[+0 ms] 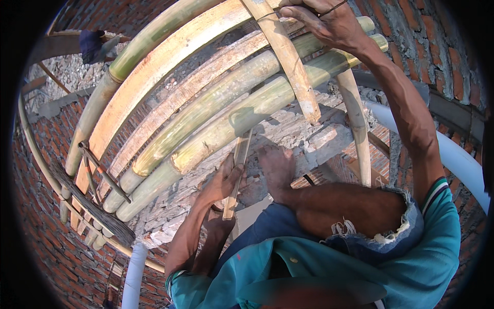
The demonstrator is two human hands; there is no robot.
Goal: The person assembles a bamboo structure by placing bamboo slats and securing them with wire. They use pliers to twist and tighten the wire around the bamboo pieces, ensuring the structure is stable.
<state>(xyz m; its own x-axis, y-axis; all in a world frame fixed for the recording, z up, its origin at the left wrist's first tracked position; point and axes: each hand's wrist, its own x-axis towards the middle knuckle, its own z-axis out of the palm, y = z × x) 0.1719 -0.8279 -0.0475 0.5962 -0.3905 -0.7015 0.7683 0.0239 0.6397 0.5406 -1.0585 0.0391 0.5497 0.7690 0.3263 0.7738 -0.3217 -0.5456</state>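
Note:
My left hand [227,180] is closed round a narrow wooden strip [236,188], which stands up beside my bare foot [278,167] and leans against the lowest bamboo pole. At the top of the picture, my right hand [332,23] has its fingers bent at the upper end of a flat wooden slat [288,56]. A thin dark wire [337,7] shows at these fingers, partly cut off by the picture's edge. The slat crosses several long bamboo poles [242,110] and a pale sawn plank [170,54].
A dark long-handled tool, seemingly pincers [105,172], lies across the poles near a dark bundle of wire [92,203]. Rough broken masonry [327,141] lies under my foot. An upright wooden post [355,123], a pale blue pipe [455,154] and brick walls [432,44] surround me.

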